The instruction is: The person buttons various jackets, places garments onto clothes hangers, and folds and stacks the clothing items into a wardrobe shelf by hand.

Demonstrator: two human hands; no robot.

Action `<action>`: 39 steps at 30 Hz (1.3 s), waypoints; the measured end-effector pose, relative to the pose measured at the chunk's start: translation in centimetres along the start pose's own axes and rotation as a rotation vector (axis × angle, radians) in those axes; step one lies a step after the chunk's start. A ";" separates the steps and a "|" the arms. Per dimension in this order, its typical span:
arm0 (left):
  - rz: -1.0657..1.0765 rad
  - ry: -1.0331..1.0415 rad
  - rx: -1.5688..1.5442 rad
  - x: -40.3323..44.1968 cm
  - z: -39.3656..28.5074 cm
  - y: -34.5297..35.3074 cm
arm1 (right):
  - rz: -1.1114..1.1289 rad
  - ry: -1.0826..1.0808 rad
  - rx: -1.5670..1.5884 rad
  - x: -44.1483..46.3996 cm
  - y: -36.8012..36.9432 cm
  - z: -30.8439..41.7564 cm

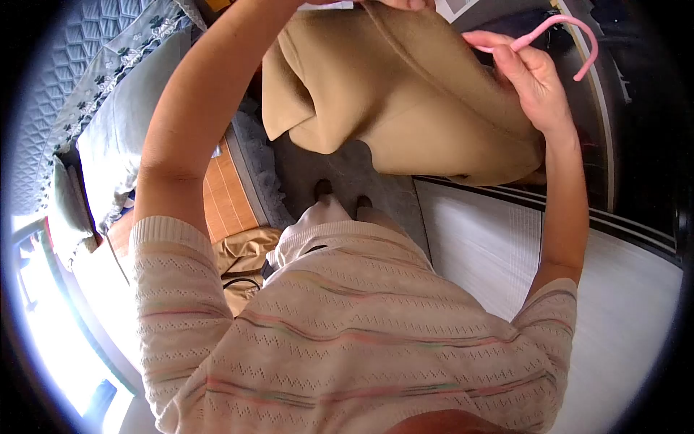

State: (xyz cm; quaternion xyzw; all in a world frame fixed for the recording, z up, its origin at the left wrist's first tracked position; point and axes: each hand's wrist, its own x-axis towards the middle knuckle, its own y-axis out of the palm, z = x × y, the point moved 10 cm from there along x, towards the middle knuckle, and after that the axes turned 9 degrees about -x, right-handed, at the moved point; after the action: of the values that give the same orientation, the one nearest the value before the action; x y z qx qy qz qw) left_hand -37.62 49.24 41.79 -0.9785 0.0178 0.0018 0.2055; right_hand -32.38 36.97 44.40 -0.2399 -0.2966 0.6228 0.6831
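Note:
A tan coat (405, 101) of thick, felt-like cloth hangs in folds in front of me, its upper part cut off by the frame's top edge. My right hand (533, 83) is closed, thumb and fingers pinching the neck of a pink clothes hanger (553, 27). The hanger's hook curves out to the right, and the rest of it is hidden behind the hand and the coat. Only a sliver of my left hand (406, 3) shows at the top edge, its fingers against the coat's upper edge and gripping the cloth.
On the left lies a bed with a quilted blue cover (69, 79) and a pale pillow (134, 116). A brown bag-like item (246, 257) sits by my hip. Pale panels (484, 224) and a dark open wardrobe space (643, 145) stand on the right, above grey floor (347, 170).

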 end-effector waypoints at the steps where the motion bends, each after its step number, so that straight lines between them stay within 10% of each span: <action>1: -0.037 -0.009 0.037 -0.3 -0.1 0.0 | 0.024 0.046 -0.002 -0.1 0.1 -0.4; 5: -0.363 -0.242 -0.250 -5.9 2.8 -2.2 | -0.045 0.031 0.106 -0.8 -0.1 -0.9; 7: -0.435 0.229 0.148 -8.6 4.5 -3.1 | -0.069 0.037 0.145 -1.2 0.5 -1.5; 15: -0.380 -0.295 -0.079 -12.6 9.2 4.5 | -0.130 0.196 -0.019 -1.7 0.1 -5.7; 30: -0.374 0.059 0.026 0.9 9.1 19.5 | -0.570 0.217 -0.409 -9.0 -2.3 -18.2; 39: -0.459 0.077 0.134 15.1 8.3 25.3 | -0.748 0.775 -0.568 -15.5 -10.7 -31.1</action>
State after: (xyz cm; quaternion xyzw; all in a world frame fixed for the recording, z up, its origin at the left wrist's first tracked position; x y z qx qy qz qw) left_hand -23.39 28.95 23.84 -0.9403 -0.1974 -0.0835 0.2643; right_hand -3.64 21.74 28.21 -0.5015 -0.2453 0.1047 0.8230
